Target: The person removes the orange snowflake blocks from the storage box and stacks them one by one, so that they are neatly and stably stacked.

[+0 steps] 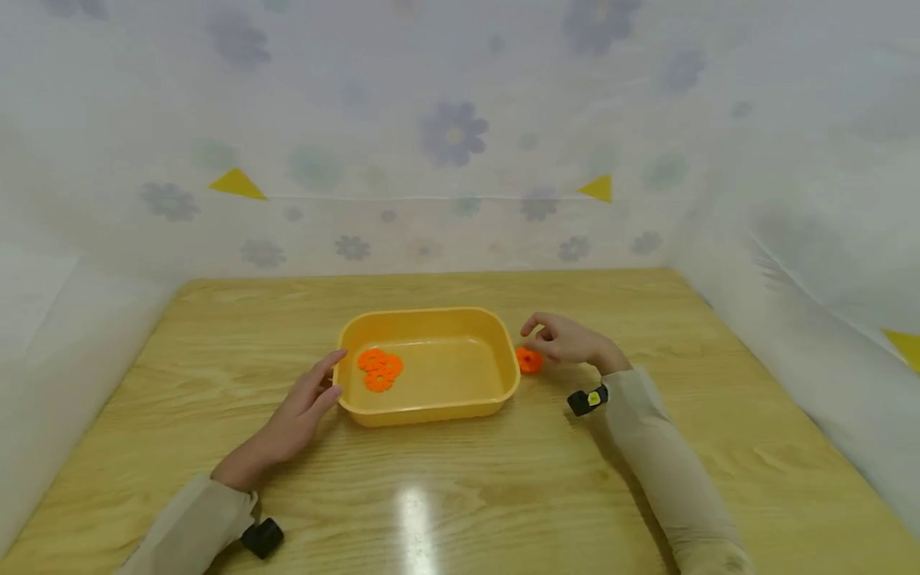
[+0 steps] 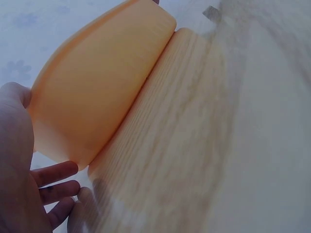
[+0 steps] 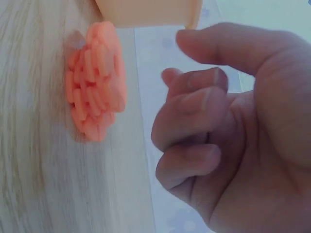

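Note:
A yellow-orange plastic basin (image 1: pixel 431 414) stands on the table. Inside, at its left end, lie 3 orange flower-shaped discs (image 1: pixel 379 381), overlapping. My left hand (image 1: pixel 298 415) touches the basin's left end, index finger and thumb at the rim; in the left wrist view its lower fingers (image 2: pixel 54 173) are spread near the base corner. Just beyond the basin's right end is a stack of several orange flower-shaped discs (image 3: pixel 97 80), also visible as an orange pile (image 1: pixel 530 361) in the head view. Over that stack my right hand (image 1: pixel 571 339) hovers, fingers loosely bent, holding nothing.
The wood-grain table (image 1: pixel 345 495) meets a white flower-patterned sheet (image 1: pixel 460 231) at the back, with more sheeting on both sides. Yellow triangles (image 1: pixel 239 184) mark the sheet. A black wrist camera (image 1: pixel 263 538) sits at the left cuff, another camera (image 1: pixel 588 400) at the right.

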### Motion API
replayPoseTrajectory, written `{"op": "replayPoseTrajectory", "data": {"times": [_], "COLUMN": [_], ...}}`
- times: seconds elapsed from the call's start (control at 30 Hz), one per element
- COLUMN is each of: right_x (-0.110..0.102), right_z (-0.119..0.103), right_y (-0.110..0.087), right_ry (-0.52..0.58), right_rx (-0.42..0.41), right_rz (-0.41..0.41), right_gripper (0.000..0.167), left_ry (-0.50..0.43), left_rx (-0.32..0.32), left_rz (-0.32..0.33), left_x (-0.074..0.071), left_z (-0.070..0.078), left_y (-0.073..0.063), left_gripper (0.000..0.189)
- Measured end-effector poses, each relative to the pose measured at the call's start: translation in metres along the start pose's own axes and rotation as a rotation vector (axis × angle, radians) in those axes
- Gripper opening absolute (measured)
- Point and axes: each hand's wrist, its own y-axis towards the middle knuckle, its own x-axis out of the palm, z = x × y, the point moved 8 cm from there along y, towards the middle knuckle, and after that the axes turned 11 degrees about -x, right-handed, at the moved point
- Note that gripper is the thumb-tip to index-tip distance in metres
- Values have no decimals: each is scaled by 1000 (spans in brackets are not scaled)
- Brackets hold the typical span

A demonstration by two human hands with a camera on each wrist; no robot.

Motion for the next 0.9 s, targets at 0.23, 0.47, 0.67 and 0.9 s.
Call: {"op": "replayPoseTrajectory", "data": {"times": [0.23,0.47,0.67,0.9], "right_x": [-3,-8,-7,-11], "right_z": [-11,-26,-34,-45], "right_y": [-3,1,10,24], "right_ry": [28,11,8,8], "right_rx": [-51,-101,-110,-108], "right_rz": [8,11,0,11], "right_gripper": [27,27,29,32], "left_ry": [-17,-28,-28,-12], "left_rx": [16,16,11,-1], "left_rz": [-8,-16,-17,-3], "left_x": [3,4,4,1], "left_z": [0,-2,-4,-6], "left_y": [1,1,1,3], "left_gripper": [49,49,49,49]}}
